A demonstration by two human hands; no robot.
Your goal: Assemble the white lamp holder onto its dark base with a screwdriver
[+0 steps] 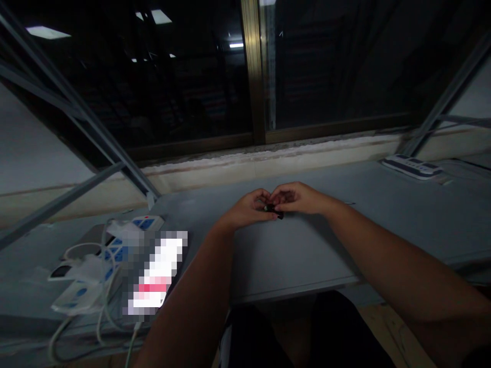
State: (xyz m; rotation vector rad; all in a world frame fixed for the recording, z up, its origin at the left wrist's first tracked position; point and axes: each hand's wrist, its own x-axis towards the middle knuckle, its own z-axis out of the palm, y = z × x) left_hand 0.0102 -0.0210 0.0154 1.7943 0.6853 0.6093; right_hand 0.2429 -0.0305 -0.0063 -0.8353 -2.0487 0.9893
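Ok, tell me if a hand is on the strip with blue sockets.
No, the left hand and right hand are together at the dark item, apart from the strip.

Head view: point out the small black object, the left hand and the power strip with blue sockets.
Small black object [270, 208]: head view, dark body between the fingers.
Left hand [248, 209]: head view, middle of the hand.
Power strip [117, 254]: head view, blue sockets.
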